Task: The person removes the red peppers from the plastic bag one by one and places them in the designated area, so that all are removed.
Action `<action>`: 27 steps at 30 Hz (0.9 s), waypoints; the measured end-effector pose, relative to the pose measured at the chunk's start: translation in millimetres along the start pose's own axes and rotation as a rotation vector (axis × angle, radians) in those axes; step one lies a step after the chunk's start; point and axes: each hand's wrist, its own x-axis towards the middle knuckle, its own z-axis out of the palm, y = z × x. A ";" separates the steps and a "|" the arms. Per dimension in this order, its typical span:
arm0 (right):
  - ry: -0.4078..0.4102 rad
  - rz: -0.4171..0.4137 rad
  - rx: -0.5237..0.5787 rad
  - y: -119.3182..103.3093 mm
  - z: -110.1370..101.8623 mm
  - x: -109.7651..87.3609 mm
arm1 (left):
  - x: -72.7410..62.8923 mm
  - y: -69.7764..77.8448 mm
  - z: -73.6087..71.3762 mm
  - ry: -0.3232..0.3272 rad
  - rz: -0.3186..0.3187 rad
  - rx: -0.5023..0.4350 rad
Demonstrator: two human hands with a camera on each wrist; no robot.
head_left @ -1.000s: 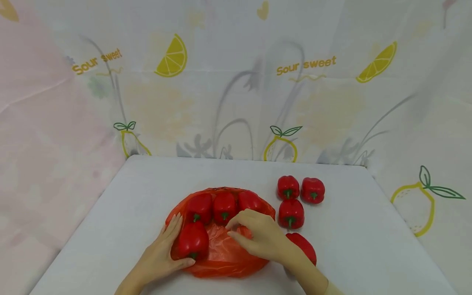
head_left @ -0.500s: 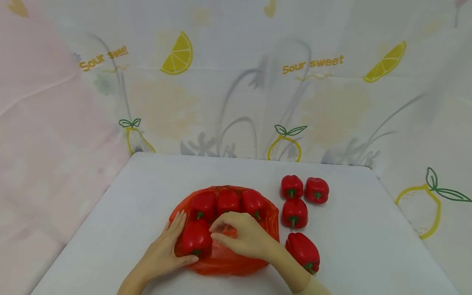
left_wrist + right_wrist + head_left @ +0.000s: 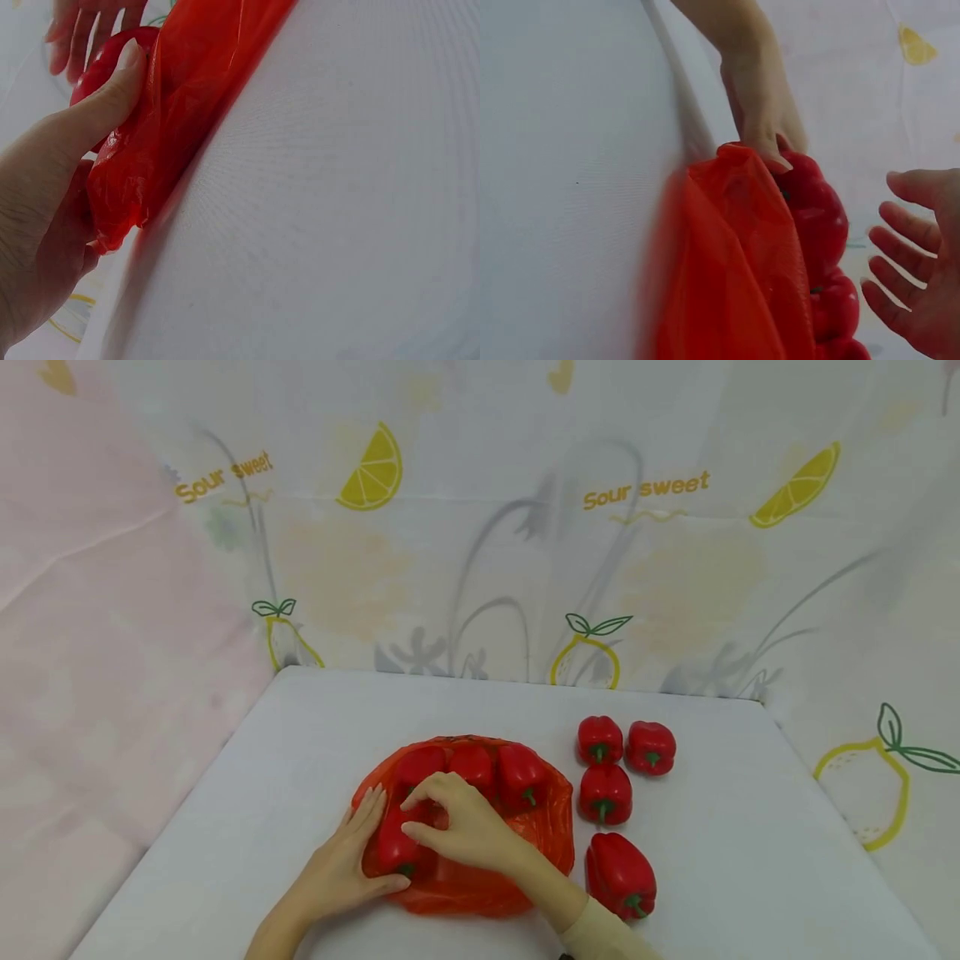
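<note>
A red-orange plastic bag (image 3: 553, 818) lies spread on the table, with several red bell peppers on it. Three of them, among them a right-hand bell pepper (image 3: 519, 770), form a row at the back. My left hand (image 3: 341, 864) holds the front-left bell pepper (image 3: 392, 843) through the bag's edge, fingers along the left side and thumb across the front. Over that pepper hovers my right hand (image 3: 459, 828), its fingers loosely bent and nothing in them. The right wrist view shows a gap between my right hand (image 3: 922, 262) and the peppers.
Right of the bag, three bell peppers cluster at the back, one being the nearer pepper (image 3: 606, 793). Another bell pepper (image 3: 621, 877) lies closer to me. Behind the white table (image 3: 720, 827) hangs a lemon-printed cloth (image 3: 480, 527).
My right hand has moved left across the bag, from beside the front-left pepper to over it. My left hand keeps its hold. The whole head view has shifted slightly.
</note>
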 end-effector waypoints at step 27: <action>-0.126 0.085 -0.412 2.3 40.5 0.0 | 2.1 -1.0 1.3 0.026 0.079 0.036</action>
